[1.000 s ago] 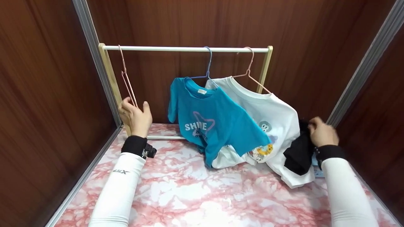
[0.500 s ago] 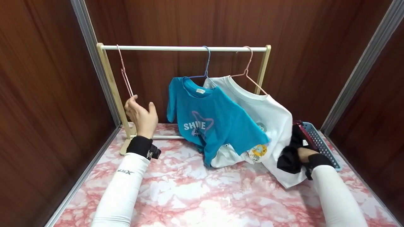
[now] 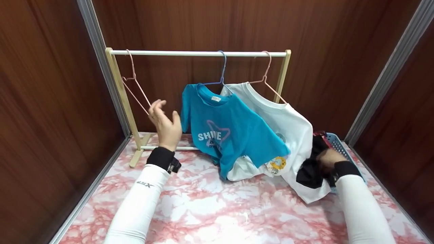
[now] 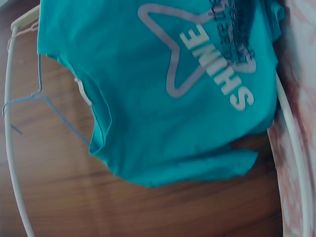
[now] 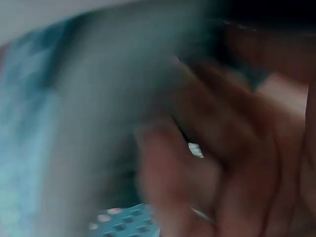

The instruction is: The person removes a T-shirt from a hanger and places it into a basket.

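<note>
My left hand (image 3: pixel 165 127) is raised beside a bare pink hanger (image 3: pixel 135 81), its thumb apart from the fingers, which overlap the hanger's lower corner. My right hand (image 3: pixel 329 160) reaches down to the blue basket (image 3: pixel 337 144) at the right and grips a black garment (image 3: pixel 309 173), partly hidden. The right wrist view is blurred and shows its curled fingers (image 5: pixel 168 168). Between the hands hang a blue T-shirt (image 3: pixel 234 125) on a blue hanger (image 3: pixel 222 69) and a white T-shirt (image 3: pixel 271 93) on another pink hanger (image 3: pixel 267 67).
The garment rack (image 3: pixel 169 53) has a white rail and wooden side posts. It stands on a pink-and-white marbled table (image 3: pixel 210 210), with brown wood-grain panels (image 3: pixel 325 44) around it. The white shirt's lower part (image 3: pixel 310 191) lies on the table close to the basket.
My left hand has moved right, and the pink hanger beside it has turned to show more of its width. My right hand has come lower and inward over the basket with the black garment.
</note>
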